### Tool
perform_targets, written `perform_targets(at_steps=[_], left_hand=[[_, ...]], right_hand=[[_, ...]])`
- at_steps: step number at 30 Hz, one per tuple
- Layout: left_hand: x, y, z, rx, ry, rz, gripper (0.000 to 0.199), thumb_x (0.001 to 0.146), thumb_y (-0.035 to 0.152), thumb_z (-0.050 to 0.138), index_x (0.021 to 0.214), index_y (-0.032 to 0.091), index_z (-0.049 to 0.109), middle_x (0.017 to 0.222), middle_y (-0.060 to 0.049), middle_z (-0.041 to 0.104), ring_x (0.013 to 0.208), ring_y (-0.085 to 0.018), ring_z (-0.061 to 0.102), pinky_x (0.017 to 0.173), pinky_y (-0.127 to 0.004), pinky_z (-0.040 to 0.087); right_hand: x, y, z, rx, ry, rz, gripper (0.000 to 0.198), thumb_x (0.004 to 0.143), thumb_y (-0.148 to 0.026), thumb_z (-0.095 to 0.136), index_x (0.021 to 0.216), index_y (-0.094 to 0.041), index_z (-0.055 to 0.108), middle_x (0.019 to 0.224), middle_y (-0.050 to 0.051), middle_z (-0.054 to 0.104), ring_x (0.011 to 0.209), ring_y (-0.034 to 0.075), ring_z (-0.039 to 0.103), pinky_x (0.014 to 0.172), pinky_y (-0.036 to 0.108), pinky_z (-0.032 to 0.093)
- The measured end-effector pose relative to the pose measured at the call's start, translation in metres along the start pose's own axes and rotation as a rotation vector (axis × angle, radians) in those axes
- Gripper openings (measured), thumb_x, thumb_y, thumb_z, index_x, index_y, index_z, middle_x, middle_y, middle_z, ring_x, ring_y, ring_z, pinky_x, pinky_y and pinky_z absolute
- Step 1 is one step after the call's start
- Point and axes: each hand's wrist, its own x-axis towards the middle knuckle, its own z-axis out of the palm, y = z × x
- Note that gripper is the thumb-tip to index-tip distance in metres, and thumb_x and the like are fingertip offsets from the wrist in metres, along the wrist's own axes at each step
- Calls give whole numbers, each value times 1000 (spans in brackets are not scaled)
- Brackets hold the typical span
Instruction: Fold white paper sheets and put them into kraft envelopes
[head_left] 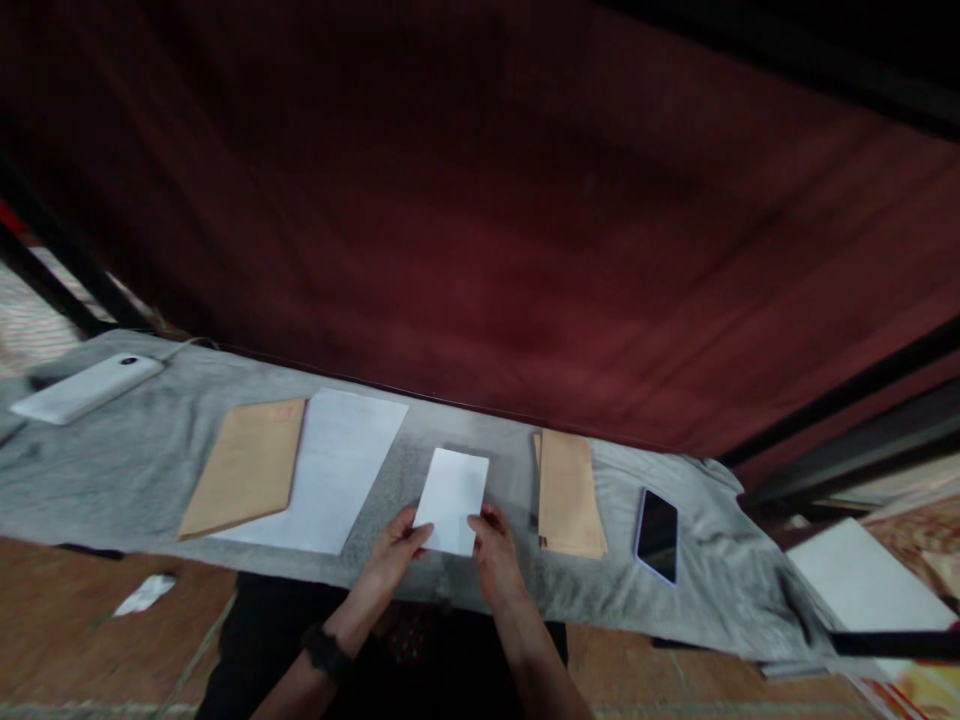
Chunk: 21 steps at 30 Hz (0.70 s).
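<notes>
Between my two hands is a small white sheet of paper (454,495), possibly folded, held over the grey cloth. My left hand (396,548) pinches its lower left edge, thumb on top. Its lower right edge is gripped by my right hand (493,548), also thumb on top; the other fingers are mostly hidden beneath. To the left lie large white sheets (349,460), partly covered by a large brown envelope (251,455). On the right rests a small stack of narrower brown envelopes (568,490).
A phone (657,535) lies right of the narrow envelopes. At the far left is a white elongated device (90,388) with a cord. Grey cloth (150,450) covers the narrow table, backed by a dark red curtain (480,230). A white scrap (145,594) lies on the floor.
</notes>
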Motion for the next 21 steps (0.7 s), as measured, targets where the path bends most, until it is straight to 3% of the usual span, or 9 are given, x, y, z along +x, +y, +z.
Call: perform_targets(at_steps=[2, 4, 9, 13, 18, 21], left_hand=[[3, 4, -12, 89, -116, 17, 38, 67, 51, 73, 84, 17, 72, 66, -1, 68, 60, -19, 63, 53, -29, 47], [8, 9, -21, 134, -120, 63, 32, 66, 49, 73, 77, 19, 70, 67, -1, 68, 64, -19, 64, 58, -30, 49], [23, 13, -26, 35, 196, 150, 42, 64, 50, 77, 92, 19, 68, 64, 4, 61, 59, -16, 60, 55, -27, 46], [43, 12, -27, 138, 311, 285, 42, 72, 48, 70, 101, 17, 67, 57, 9, 48, 50, -12, 50, 50, -25, 41], [71, 19, -25, 310, 323, 382, 35, 78, 37, 64, 107, 19, 68, 66, 4, 57, 60, -16, 58, 62, -30, 51], [70, 19, -17, 403, 344, 438, 36, 82, 29, 60, 116, 17, 68, 95, -7, 70, 87, -23, 67, 84, -40, 55]], right_hand=[[6, -9, -7, -29, 18, 10, 31, 65, -37, 74, 93, -28, 66, 97, 0, 73, 91, 23, 70, 77, 34, 58], [13, -16, -14, -88, 37, 22, 32, 64, -40, 76, 91, -26, 67, 91, 0, 72, 87, 22, 70, 72, 32, 57], [16, -15, -19, -164, 62, 47, 35, 63, -43, 78, 91, -26, 66, 80, -1, 68, 71, 20, 68, 63, 33, 58], [11, -9, -18, -278, 1, 61, 37, 64, -47, 77, 91, -23, 67, 76, -1, 68, 60, 19, 67, 58, 33, 58], [10, -8, -21, -430, -76, 69, 19, 68, -40, 74, 73, -24, 66, 59, -2, 67, 45, 14, 58, 45, 26, 49], [13, -8, -21, -478, -84, 79, 17, 71, -39, 71, 70, -24, 63, 57, -2, 67, 41, 14, 57, 43, 25, 47]])
